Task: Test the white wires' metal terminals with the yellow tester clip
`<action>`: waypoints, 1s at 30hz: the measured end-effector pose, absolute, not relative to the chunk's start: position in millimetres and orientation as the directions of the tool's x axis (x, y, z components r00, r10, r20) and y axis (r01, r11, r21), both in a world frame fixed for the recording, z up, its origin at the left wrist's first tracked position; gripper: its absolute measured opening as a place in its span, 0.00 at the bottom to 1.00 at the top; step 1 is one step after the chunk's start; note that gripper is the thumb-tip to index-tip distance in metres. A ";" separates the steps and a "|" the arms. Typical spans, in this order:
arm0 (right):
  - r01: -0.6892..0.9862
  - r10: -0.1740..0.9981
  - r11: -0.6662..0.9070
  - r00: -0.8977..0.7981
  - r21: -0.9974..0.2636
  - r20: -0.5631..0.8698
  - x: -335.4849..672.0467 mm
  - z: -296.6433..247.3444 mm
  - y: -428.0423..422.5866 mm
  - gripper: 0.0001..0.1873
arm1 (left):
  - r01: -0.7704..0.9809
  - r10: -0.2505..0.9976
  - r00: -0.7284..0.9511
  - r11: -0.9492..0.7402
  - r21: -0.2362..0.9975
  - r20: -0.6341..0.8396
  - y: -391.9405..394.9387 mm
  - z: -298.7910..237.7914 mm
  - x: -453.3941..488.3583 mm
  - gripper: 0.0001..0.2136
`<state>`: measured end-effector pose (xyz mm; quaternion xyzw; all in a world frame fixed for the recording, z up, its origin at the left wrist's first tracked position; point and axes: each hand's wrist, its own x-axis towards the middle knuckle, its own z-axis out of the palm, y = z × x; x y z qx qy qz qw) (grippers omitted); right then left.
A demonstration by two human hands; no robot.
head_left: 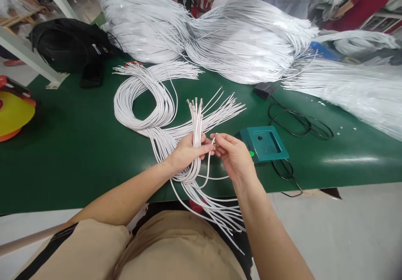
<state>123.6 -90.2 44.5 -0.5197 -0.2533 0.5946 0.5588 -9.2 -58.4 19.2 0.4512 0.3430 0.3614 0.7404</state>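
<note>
My left hand (188, 150) is closed around a bunch of white cables (196, 123), whose metal-tipped ends point up and away from me. Between the fingertips of my right hand (234, 152) is the tip of a single white cable (211, 156), pinched just right of the bunch. My left thumb reaches across to that same cable. Below my hands the cables curve down, and their loose ends hang over the table edge toward my lap. More white cables (141, 123) lie looped on the table just beyond my left hand.
Large bundles of white cables (238, 41) cover the table's far side. A teal device (264, 143) with a green button sits right of my hands, near a black cord (309, 125). At left are a black bag (69, 45), a phone (91, 75) and a yellow-orange spool (14, 114). People stand behind.
</note>
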 end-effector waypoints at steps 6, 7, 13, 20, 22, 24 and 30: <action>-0.534 0.921 -0.298 0.056 -0.791 -0.385 125.3 46.4 -87.7 0.07 | -0.167 0.831 0.541 0.254 0.953 -0.127 -58.6 21.3 -10.9 0.14; -0.521 0.923 -0.300 0.052 -0.799 -0.380 126.9 47.0 -86.1 0.08 | -0.158 0.825 0.551 0.250 0.955 -0.124 -59.0 22.4 -10.8 0.14; -0.434 0.920 -0.368 -0.042 -0.822 -0.390 134.0 46.2 -79.3 0.14 | -0.154 0.793 0.599 0.252 0.955 -0.113 -60.6 23.1 -11.2 0.15; -0.583 0.919 -0.365 -0.098 -0.726 -0.383 137.3 39.1 -91.9 0.16 | -0.167 0.792 0.605 0.225 0.960 -0.080 -57.8 20.8 -12.5 0.14; -0.603 0.923 -0.345 -0.077 -0.720 -0.377 137.4 39.0 -95.1 0.14 | -0.165 0.790 0.607 0.226 0.960 -0.081 -57.4 21.1 -11.9 0.14; -0.601 0.930 -0.316 -0.043 -0.734 -0.365 137.0 39.9 -97.7 0.13 | -0.172 0.789 0.610 0.229 0.958 -0.079 -57.5 21.4 -11.4 0.14; -0.532 0.949 -0.222 0.072 -0.817 -0.305 136.4 42.0 -103.1 0.14 | -0.154 0.795 0.603 0.202 0.967 -0.070 -59.0 18.2 -12.5 0.13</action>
